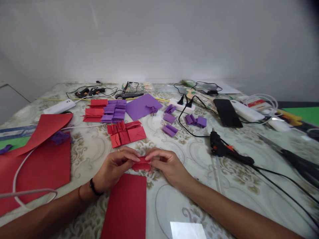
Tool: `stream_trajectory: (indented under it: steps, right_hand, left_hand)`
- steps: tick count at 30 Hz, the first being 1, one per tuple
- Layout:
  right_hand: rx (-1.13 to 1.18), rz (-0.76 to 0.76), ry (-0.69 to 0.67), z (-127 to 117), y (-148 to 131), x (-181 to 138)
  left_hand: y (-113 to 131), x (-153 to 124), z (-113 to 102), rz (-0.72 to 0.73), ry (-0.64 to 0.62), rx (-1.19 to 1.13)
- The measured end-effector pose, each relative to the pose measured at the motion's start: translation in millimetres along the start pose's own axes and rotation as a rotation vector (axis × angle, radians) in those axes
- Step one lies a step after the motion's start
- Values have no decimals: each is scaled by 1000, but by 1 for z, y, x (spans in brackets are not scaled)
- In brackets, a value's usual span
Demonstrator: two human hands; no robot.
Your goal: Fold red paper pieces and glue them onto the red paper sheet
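Observation:
Both my hands meet at the table's middle on a small folded red paper piece (141,164). My left hand (116,167) pinches its left end with fingers closed; a dark band sits on that wrist. My right hand (167,164) pinches the right end, fingers curled together. Just below the hands lies a flat red paper sheet (126,209). Beyond the hands sits a pile of folded red pieces (126,132), and farther back a stack of folded purple pieces (116,111).
A black glue gun (224,149) with its cable lies to the right. Large red sheets (37,159) and a white cable cover the left. A purple sheet (142,105), loose purple folds (170,129), a power strip (181,105), a phone (227,112) and scissors (128,95) lie farther back.

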State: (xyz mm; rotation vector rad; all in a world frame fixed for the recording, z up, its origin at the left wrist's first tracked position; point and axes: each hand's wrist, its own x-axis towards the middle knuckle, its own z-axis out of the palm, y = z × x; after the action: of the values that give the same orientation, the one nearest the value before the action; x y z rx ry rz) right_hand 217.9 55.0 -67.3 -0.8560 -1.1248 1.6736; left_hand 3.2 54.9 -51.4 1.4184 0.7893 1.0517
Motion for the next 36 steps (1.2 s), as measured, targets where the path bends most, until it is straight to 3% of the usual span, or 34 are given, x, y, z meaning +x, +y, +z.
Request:
stream_trajectory:
  steps: [9,16,21,28,36]
  right_hand:
    - [-130,40,-52,1,-7,-3]
    - [-143,118,-34,3,-6,-1]
    - [-164,96,-19,4,-7,-2]
    - [-245,80,-6,8,-10,-4]
    - [-462,-16,2,9,-7,-6]
  left_hand:
    - [8,-1,-3,-20,-17,164]
    - [4,-1,0,-78,-28,7]
    - [3,0,2,-116,-15,-59]
    - [0,3,1,-193,5,40]
    - [-4,-1,2,-135,0,96]
